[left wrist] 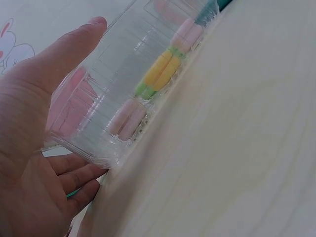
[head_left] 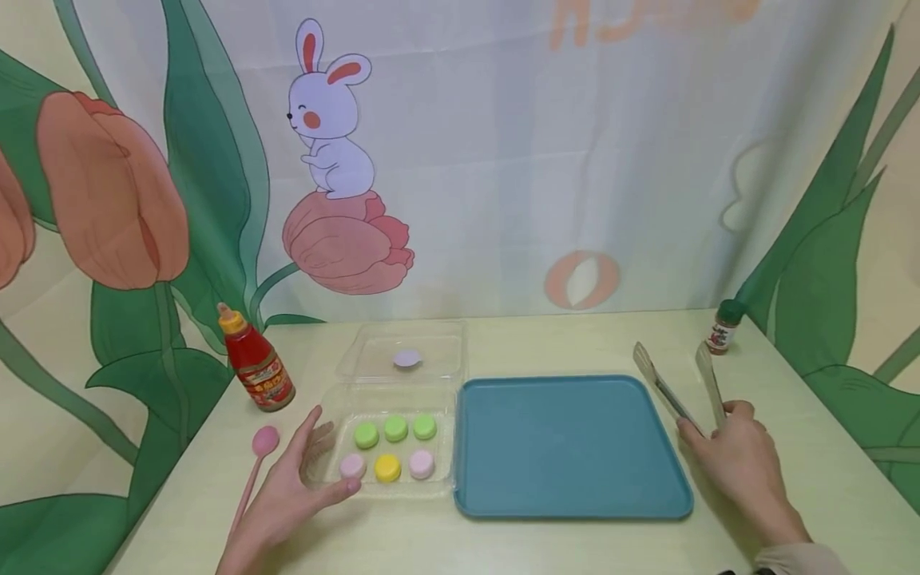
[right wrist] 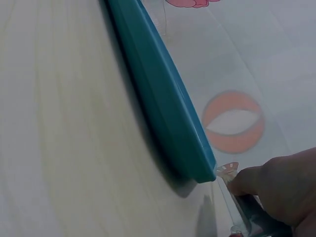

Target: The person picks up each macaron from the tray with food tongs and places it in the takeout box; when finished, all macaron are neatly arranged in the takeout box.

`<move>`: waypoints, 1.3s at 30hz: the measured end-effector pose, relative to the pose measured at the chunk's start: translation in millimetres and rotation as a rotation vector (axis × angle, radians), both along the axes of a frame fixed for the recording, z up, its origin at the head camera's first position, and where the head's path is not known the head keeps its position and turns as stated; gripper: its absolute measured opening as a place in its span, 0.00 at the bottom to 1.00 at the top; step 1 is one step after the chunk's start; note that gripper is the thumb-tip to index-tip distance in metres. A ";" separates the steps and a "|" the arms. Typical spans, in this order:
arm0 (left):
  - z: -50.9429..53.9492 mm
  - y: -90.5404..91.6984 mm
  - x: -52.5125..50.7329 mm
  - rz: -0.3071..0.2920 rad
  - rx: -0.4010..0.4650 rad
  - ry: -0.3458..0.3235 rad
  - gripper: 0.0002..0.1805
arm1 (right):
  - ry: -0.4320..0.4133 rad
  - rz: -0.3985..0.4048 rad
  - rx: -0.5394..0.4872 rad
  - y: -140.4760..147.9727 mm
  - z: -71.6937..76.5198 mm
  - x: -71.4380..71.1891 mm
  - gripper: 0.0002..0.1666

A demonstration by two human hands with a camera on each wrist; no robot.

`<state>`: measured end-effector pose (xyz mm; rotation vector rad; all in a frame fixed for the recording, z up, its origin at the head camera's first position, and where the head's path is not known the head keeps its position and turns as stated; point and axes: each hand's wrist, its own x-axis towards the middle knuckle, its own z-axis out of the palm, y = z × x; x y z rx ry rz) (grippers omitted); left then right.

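My left hand (head_left: 287,487) is at the left side of a clear plastic container (head_left: 402,490), thumb and fingers spread apart. In the left wrist view, fingertips (left wrist: 94,173) are at the container's corner; whether they press on it I cannot tell. Inside sit three green macarons (head_left: 395,428) in the back row, with a yellow macaron (head_left: 387,468) between two pink macarons (head_left: 422,463) in front. Its lid (head_left: 438,347) lies folded back. My right hand (head_left: 747,459) grips metal tongs (head_left: 664,391) right of a blue tray (head_left: 568,447); the tong arms stand apart, nothing between their tips.
A red sauce bottle (head_left: 257,363) with a yellow cap stands at the back left. Near my left hand lies a pink spoon (head_left: 264,442). A small green-capped jar (head_left: 723,327) is at the back right. A printed cloth (head_left: 489,160) hangs behind the table.
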<state>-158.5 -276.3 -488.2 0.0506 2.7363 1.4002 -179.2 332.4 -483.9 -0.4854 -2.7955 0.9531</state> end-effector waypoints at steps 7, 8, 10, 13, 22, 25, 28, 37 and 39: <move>-1.5 -1.1 0.8 -0.001 -0.010 -0.001 0.73 | -0.024 -0.016 0.072 -3.0 1.0 2.4 0.54; -1.6 -1.1 1.0 -0.002 -0.009 0.001 0.73 | -0.031 -0.013 0.078 -2.9 0.8 2.7 0.55; -1.5 -1.2 1.2 -0.003 -0.008 0.004 0.73 | -0.045 -0.006 0.086 -2.7 0.6 3.0 0.56; -1.3 -1.6 1.6 -0.003 -0.003 0.010 0.72 | -0.046 0.007 0.096 -3.6 1.1 2.8 0.55; -1.7 -1.6 0.7 -0.013 0.003 0.036 0.72 | -0.031 0.010 0.092 -6.4 6.1 4.8 0.60; -2.6 -1.4 1.0 -0.012 0.006 0.034 0.72 | 0.023 0.003 0.090 -9.4 9.6 3.5 0.59; -3.5 -1.5 1.1 -0.012 0.014 0.035 0.72 | 0.097 0.004 0.090 -14.1 12.9 1.0 0.57; 0.9 -3.4 3.3 -0.033 0.031 0.051 0.69 | 0.361 0.115 0.030 -42.2 21.1 -11.0 0.50; 2.5 -6.1 3.3 -0.033 0.037 0.054 0.67 | 0.391 0.170 -0.011 -52.6 25.0 -13.1 0.50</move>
